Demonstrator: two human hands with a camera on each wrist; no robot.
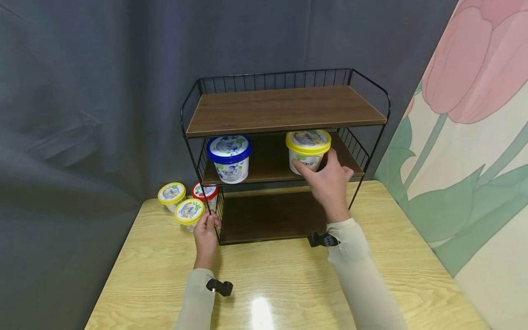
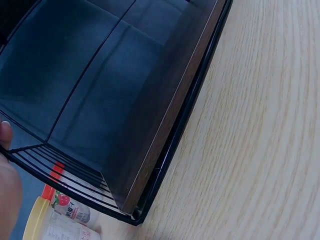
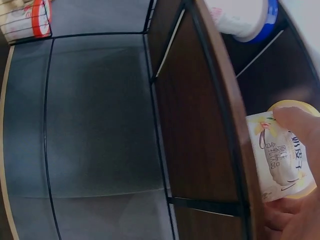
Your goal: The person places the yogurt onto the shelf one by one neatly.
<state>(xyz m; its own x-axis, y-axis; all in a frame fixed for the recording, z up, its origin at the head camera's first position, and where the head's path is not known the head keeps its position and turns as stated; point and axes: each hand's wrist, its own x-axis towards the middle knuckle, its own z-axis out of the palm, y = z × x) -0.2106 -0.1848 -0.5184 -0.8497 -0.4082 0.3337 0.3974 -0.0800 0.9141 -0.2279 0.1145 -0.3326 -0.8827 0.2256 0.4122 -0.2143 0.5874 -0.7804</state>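
My right hand (image 1: 330, 185) grips a white tub with a yellow lid (image 1: 308, 143) at the right part of the rack's middle shelf (image 1: 268, 158). In the right wrist view the thumb lies along the side of this tub (image 3: 280, 155), close to the shelf edge. A blue-lidded tub (image 1: 229, 158) stands upright on the same shelf, to the left. My left hand (image 1: 207, 233) pinches the front left post of the black wire rack (image 1: 196, 158), low down. The left wrist view shows only part of that hand (image 2: 7, 185), at the rack's wire side.
Two yellow-lidded tubs (image 1: 189, 211) and a red-lidded tub (image 1: 206, 191) stand on the wooden table (image 1: 264, 279), left of the rack. The rack's top board (image 1: 284, 110) overhangs the middle shelf. A dark curtain (image 1: 82, 114) hangs behind; a flower-patterned wall (image 1: 466, 183) stands at right.
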